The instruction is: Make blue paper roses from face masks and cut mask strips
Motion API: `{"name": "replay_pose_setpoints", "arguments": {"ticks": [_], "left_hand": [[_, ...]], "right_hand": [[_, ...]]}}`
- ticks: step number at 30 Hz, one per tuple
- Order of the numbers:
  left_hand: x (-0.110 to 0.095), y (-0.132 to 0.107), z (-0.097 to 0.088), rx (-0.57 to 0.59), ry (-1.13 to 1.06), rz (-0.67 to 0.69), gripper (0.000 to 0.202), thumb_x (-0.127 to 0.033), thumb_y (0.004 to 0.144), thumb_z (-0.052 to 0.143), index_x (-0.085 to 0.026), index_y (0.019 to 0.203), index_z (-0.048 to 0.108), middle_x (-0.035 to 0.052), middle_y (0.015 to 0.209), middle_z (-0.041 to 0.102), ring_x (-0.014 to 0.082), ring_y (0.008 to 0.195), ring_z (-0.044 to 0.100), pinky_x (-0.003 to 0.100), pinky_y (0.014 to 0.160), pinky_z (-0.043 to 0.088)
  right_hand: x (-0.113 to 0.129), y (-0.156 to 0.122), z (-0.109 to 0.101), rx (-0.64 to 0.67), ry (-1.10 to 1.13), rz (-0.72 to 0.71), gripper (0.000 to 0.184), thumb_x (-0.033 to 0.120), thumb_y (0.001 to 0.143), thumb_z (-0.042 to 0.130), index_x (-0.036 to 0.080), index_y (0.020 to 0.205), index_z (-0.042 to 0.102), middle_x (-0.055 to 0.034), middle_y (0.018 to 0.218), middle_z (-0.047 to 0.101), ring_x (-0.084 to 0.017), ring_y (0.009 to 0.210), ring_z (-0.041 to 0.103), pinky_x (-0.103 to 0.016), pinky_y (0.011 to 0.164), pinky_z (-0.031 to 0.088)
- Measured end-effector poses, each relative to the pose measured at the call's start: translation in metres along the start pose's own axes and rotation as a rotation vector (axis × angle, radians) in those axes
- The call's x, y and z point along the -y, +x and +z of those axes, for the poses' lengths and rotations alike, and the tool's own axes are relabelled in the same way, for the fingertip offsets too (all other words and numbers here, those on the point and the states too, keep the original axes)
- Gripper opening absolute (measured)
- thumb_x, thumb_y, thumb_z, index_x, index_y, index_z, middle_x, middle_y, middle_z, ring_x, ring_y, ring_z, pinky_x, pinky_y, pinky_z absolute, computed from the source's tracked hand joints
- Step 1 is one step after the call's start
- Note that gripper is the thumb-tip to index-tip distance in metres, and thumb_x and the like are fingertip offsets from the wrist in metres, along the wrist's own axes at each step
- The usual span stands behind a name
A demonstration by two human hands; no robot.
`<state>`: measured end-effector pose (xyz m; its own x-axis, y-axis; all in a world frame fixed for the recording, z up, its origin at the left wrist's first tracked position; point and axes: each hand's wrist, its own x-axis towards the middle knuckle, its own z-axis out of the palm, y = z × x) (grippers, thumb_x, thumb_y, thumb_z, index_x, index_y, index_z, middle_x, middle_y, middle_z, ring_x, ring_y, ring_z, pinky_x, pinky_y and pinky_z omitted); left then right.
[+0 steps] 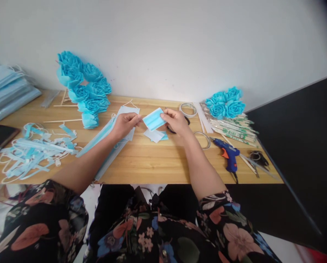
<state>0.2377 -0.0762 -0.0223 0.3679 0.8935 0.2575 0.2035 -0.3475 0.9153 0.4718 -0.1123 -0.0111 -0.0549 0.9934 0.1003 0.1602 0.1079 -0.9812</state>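
My right hand (176,120) pinches a cut rectangle of blue face mask (154,119) by its right end, holding it above the table. Close to the rectangle's left corner, the fingers of my left hand (127,124) are pressed together; what they hold, if anything, is too small to make out. Beneath the rectangle lie more cut mask pieces (154,136), white and blue. Under my left wrist and forearm are whole face masks (130,111) with ear loops. Black-handled scissors (171,129) lie partly hidden behind my right hand.
A heap of mask trimmings (37,149), a phone (0,138) and stacked masks (8,89) are at left. Blue flowers (91,91) stand behind them, with another bunch (226,103) at right. Tape rolls (188,109), wrapped sticks (234,128) and a blue glue gun (228,153) sit rightward.
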Motion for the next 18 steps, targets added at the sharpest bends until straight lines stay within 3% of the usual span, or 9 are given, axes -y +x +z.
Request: {"name": "replay_pose_setpoints", "arguments": {"ticks": [4,8,10,12,15,18], "left_hand": [[0.003,0.001,0.001,-0.038,-0.021,0.006,0.052,-0.064,0.086,0.061,-0.016,0.069,0.069,0.0024,0.06,0.062,0.0112,0.053,0.049,0.025,0.053,0.038],[0.006,0.003,0.001,-0.076,0.0,0.021,0.05,-0.062,0.087,0.059,-0.017,0.067,0.067,0.0025,0.06,0.062,0.0116,0.054,0.05,0.026,0.054,0.04],[0.006,0.002,0.0,-0.09,0.051,0.044,0.05,-0.061,0.088,0.056,-0.018,0.065,0.065,0.0031,0.062,0.064,0.0126,0.057,0.053,0.026,0.057,0.041],[0.001,0.0,0.0,-0.114,0.122,0.085,0.05,-0.059,0.09,0.055,-0.018,0.063,0.063,0.0038,0.064,0.065,0.0138,0.061,0.056,0.027,0.061,0.042],[-0.012,-0.005,-0.001,-0.16,0.221,0.206,0.045,-0.051,0.093,0.054,-0.019,0.062,0.062,0.0048,0.068,0.068,0.0152,0.066,0.059,0.029,0.067,0.043],[-0.03,-0.004,-0.004,-0.177,0.28,0.328,0.041,-0.045,0.095,0.054,-0.019,0.064,0.063,0.0045,0.068,0.067,0.0157,0.066,0.058,0.03,0.069,0.043]], "right_hand": [[0.006,-0.002,-0.016,0.101,-0.047,0.12,0.029,0.048,0.079,0.068,0.02,0.074,0.06,0.004,0.059,0.054,-0.01,0.05,0.047,-0.023,0.049,0.038],[0.008,-0.005,-0.014,0.192,-0.511,0.069,0.026,0.037,0.09,0.058,0.019,0.073,0.067,0.001,0.056,0.058,-0.013,0.054,0.053,-0.026,0.055,0.036],[0.007,-0.005,-0.011,0.152,-0.799,-0.03,0.031,0.037,0.092,0.058,0.018,0.07,0.069,-0.0031,0.064,0.066,-0.017,0.063,0.06,-0.029,0.06,0.036],[0.004,-0.004,-0.008,0.075,-0.945,-0.096,0.033,0.042,0.095,0.057,0.02,0.079,0.075,-0.0065,0.077,0.074,-0.021,0.074,0.065,-0.03,0.063,0.036],[0.001,-0.003,-0.007,-0.011,-0.962,-0.154,0.032,0.042,0.1,0.052,0.023,0.103,0.078,-0.0081,0.1,0.079,-0.025,0.091,0.07,-0.032,0.07,0.039],[0.0,-0.002,-0.007,-0.056,-0.98,-0.195,0.032,0.036,0.102,0.048,0.024,0.11,0.077,-0.008,0.111,0.079,-0.026,0.1,0.069,-0.033,0.074,0.04]]}}
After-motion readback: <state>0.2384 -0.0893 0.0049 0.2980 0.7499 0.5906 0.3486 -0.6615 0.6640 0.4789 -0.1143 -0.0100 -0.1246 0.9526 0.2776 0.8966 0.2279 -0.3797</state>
